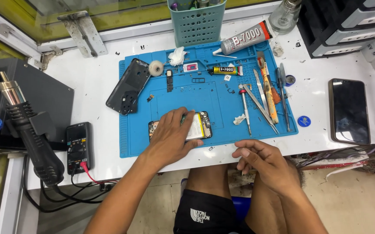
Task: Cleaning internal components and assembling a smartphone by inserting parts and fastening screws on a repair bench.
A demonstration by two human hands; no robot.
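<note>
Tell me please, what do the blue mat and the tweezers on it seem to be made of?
The blue mat looks like soft rubber or silicone: matte, with moulded compartments and a ruler edge. The tweezers look like bare metal: thin, silver-grey, with bright glints. The left hand rests on an opened phone on the mat.

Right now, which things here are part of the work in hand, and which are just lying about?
In hand:
left hand pressing on the opened phone
right hand at the bench edge, apparently holding nothing
blue mat

Lying about:
back cover
glue tube
tweezers
heat gun
multimeter
second phone
</note>
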